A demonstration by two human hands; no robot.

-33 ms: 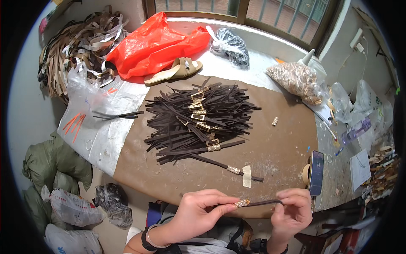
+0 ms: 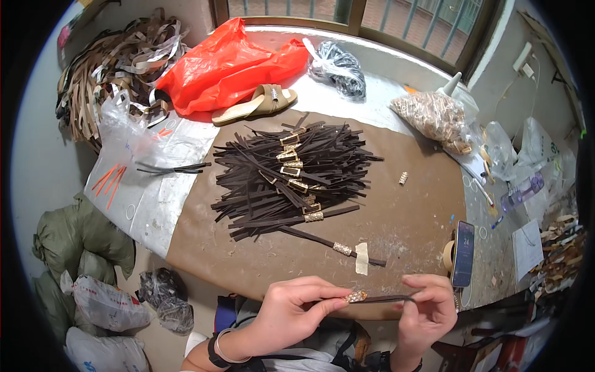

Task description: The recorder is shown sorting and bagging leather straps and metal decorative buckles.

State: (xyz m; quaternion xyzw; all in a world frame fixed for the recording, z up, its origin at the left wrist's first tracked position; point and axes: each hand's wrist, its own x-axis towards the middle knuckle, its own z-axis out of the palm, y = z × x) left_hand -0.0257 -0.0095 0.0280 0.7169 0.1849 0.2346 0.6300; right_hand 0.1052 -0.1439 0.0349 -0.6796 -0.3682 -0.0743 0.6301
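Over the brown-covered worktop's (image 2: pixel 421 204) near edge, the left hand (image 2: pixel 300 307) pinches a sparkling gold tubular slide (image 2: pixel 355 297); the right hand (image 2: pixel 429 309) apparently pinches its slim dark-brown strap (image 2: pixel 387 299), which would keep it straight.

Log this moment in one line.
left hand: pinching dark strap by gold fitting | right hand: at strap's right end | ahead: strap pile on mat
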